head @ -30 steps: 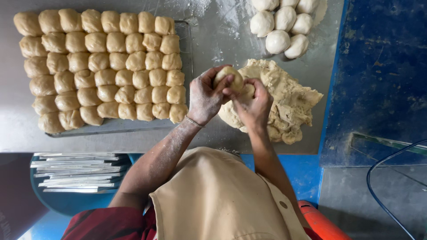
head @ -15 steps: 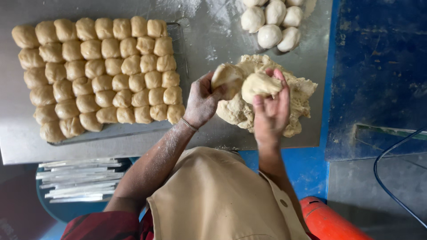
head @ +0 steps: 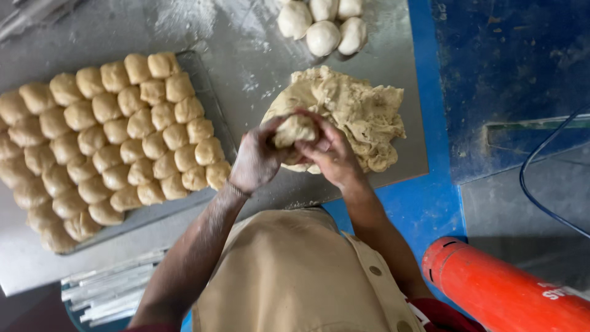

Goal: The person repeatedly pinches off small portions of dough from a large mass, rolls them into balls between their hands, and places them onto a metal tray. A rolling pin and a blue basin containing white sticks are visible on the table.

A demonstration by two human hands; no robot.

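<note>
Head view | floured steel table (head: 258, 55), blue floor (head: 424, 209) | left hand (head: 255, 163), right hand (head: 332, 154) grasping dough piece (head: 294, 130)

There is a single view, from a camera on the person's head, looking almost straight down past the tan apron (head: 295, 276) onto the grey metal worktable (head: 246, 55). It sits close above the work, the forearms rising from the bottom edge toward mid-frame.
</note>
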